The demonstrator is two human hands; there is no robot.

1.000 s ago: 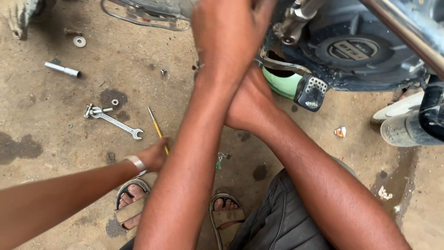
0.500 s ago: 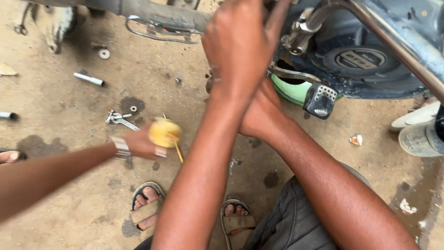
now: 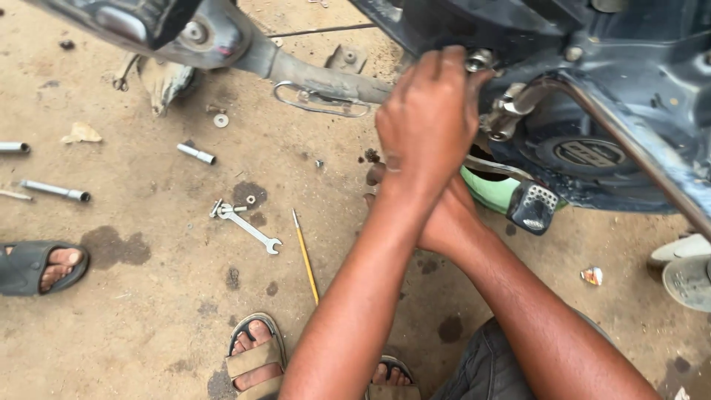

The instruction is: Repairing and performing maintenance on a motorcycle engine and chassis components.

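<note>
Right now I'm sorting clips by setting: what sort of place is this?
Probably an open-air or roadside motorcycle repair spot. A motorcycle engine stands over bare, oil-stained ground, and a wrench and socket bits lie loose in the dirt.

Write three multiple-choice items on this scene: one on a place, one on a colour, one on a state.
1. Where does the spanner lie?
A. on the ground left of the yellow-handled tool
B. in the left hand
C. on the engine

2. What colour is the part beside the foot peg?
A. red
B. green
C. white

3. How do the hands stand?
A. both resting on the ground
B. both holding the spanner
C. left hand up at the engine, crossed over the right hand

Answers: 1 A, it lies on the dirt beside that tool; 2 B, the green piece shows under the wrists; 3 C, the forearms cross and the fingers reach the metal fittings.
</note>
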